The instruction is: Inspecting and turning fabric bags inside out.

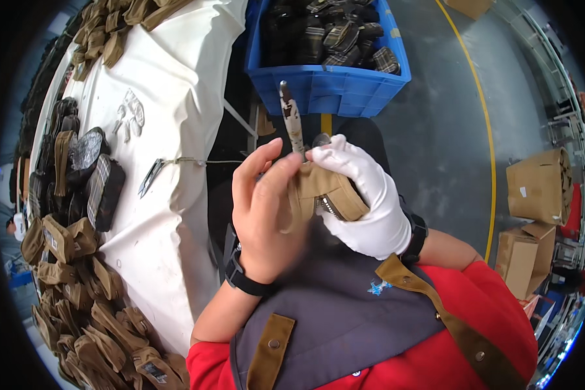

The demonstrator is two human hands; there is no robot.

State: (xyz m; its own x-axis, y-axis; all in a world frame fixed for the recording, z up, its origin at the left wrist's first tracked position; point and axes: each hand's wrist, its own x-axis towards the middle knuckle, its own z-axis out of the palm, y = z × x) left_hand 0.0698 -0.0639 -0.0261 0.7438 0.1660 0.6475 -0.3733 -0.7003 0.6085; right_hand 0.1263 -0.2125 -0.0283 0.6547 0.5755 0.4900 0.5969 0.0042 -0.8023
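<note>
A small tan fabric pouch point(329, 187) with a partly visible metal zipper is between my hands, in front of my chest. My right hand point(370, 204), in a white glove, grips the pouch from the right. From the left, my bare left hand point(268, 209) holds the pouch's edge; its lower part is blurred by motion. Just beyond my fingertips a narrow rod point(291, 117) with chipped white covering points up and away. Its lower end is hidden at the pouch and fingers, so I cannot tell what supports it.
A white cloth-covered table point(161, 97) on the left bears tan pouches point(97, 341), plaid pouches point(106, 192), a crumpled glove point(131, 114) and corded thread snips point(151, 178). Ahead is a blue plastic bin point(326, 87) of plaid pouches. Cardboard boxes point(536, 185) stand at right.
</note>
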